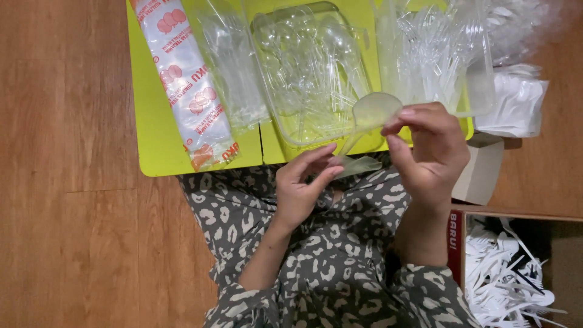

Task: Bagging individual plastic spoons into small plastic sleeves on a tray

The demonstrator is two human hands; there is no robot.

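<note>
I see a clear plastic spoon (371, 115) at frame centre, bowl up and to the right, its long axis slanting down-left. My right hand (428, 152) pinches the bowl's edge; my left hand (303, 182) pinches a thin clear sleeve (358, 165) near the handle's lower end. Just above, a clear tray (291, 130) holds more clear spoons. A second clear tray (480, 85) at upper right holds clear forks. A long red-and-white printed packet (185, 79) lies upper left on the lime-green table (152, 140). A box (456, 249) of white cutlery sits lower right.

Clear glossy plastic spoon (371, 112); matt wooden floor (67, 152)
</note>
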